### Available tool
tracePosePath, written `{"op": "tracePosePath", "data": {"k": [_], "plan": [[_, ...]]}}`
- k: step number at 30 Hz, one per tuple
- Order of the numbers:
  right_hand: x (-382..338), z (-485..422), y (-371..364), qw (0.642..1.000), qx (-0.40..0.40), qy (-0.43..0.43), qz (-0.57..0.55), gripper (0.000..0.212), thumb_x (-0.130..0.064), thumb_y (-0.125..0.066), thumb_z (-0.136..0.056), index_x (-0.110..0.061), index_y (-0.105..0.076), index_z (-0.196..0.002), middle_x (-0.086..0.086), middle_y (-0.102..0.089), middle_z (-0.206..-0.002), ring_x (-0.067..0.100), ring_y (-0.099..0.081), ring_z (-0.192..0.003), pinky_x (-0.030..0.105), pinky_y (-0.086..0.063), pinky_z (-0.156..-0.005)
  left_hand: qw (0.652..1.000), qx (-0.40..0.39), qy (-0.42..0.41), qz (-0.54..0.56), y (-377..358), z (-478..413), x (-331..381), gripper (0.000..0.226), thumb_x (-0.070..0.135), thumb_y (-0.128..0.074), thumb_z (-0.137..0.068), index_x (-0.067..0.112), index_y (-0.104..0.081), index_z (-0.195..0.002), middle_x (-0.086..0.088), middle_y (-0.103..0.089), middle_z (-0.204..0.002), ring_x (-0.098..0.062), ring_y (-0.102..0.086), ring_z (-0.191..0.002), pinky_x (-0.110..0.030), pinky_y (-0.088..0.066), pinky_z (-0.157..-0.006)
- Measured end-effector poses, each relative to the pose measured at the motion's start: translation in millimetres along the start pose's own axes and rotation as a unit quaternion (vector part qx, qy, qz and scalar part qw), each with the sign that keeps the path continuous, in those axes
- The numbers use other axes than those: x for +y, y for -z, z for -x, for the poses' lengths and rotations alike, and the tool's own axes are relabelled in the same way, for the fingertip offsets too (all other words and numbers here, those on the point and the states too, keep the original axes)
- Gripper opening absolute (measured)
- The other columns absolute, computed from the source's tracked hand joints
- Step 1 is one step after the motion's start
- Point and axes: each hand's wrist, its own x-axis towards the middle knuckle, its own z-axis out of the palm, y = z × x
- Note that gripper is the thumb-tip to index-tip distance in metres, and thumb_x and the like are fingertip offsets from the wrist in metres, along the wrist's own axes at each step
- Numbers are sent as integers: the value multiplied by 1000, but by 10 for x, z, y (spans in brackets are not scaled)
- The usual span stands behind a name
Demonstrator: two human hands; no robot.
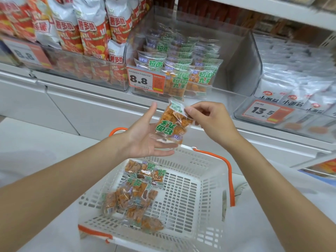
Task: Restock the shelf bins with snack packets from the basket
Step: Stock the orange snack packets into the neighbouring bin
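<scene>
Packet (171, 124) of orange snacks, clear wrap, inverted green lettering, in pinch of right hand (209, 120), left hand (145, 137) flat alongside

Two hands, left hand (145, 137) and right hand (209, 120); one held packet (172, 122); one basket (214, 164); two handles (229, 176); three bins (241, 57); three price tags (145, 80).

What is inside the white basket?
Several clear snack packets with orange pieces and green lettering lie heaped along the left side of the basket. Whatever lies under the heap is hidden.
</scene>
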Motion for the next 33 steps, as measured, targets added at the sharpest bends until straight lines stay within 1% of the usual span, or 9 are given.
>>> {"op": "tracePosePath", "data": {"k": [5,11,15,18,21,24,27,31,33], "plan": [[-4,-22,22,999,45,-14,4,27,-31,-62,-94,-15,-74,-76,11,-66,-66,9,-49,-54,26,-39,-54,984,2,-109,-140,-77,-29,-38,47,36,-69,-73,14,-64,-114,-6,-73,-108,-16,-69,-97,-31,-58,-79],[29,-66,68,992,78,-58,-84,25,-21,-62,-95,-3,-74,-81,4,-64,-58,8,-55,-46,19,-47,-50,973,77,-183,-114,-88,-57,59,23,16,-69,-80,7,-65,-102,-5,-75,-86,-12,-71,-72,-21,-58,-63],[42,-53,149,973,-146,-164,-74,10,-9,-66,-90,-1,-70,-92,9,-74,-83,15,-69,-73,29,-57,-74,902,225,-321,-180,26,-52,297,7,22,-69,-87,15,-70,-89,7,-72,-75,-6,-64,-70,-19,-53,-69],[39,-43,72,974,-164,-145,-57,41,-20,-76,-83,-16,-60,-121,2,-68,-109,14,-66,-95,35,-55,-84,845,205,-391,-303,12,-11,342,5,16,-70,-87,14,-72,-91,11,-69,-74,4,-61,-64,-13,-49,-62],[-2,-18,-41,977,-178,-92,-71,36,-22,-71,-87,-18,-61,-121,4,-71,-106,14,-66,-93,33,-56,-75,830,179,-408,-336,-75,-17,293,2,16,-72,-85,17,-71,-84,9,-69,-73,0,-62,-65,-18,-51,-58],[21,-19,-59,984,-139,-65,-88,17,-16,-68,-90,-14,-65,-107,6,-73,-96,15,-65,-81,29,-56,-64,852,163,-398,-298,-108,-25,315,15,27,-75,-77,20,-69,-89,11,-71,-76,-2,-65,-70,-22,-57,-66],[26,-42,6,985,-69,-62,-142,4,-14,-67,-90,-16,-64,-89,-1,-72,-82,14,-63,-76,26,-57,-60,856,140,-381,-321,-145,-33,373,32,30,-77,-70,13,-69,-95,-6,-73,-88,-14,-67,-77,-33,-60,-74],[37,-17,145,986,-54,-69,-142,17,-16,-71,-87,-4,-64,-96,-2,-74,-84,11,-64,-77,30,-55,-73,847,153,-391,-325,-281,-91,435,18,16,-77,-77,17,-66,-91,3,-73,-78,-6,-66,-68,-24,-59,-67],[42,-48,272,990,-41,-59,-124,16,-16,-72,-86,-13,-69,-101,-2,-75,-92,7,-67,-83,27,-53,-82,838,135,-399,-347,-440,-99,534,18,11,-77,-78,21,-65,-88,12,-71,-71,1,-65,-64,-16,-56,-62]]}}
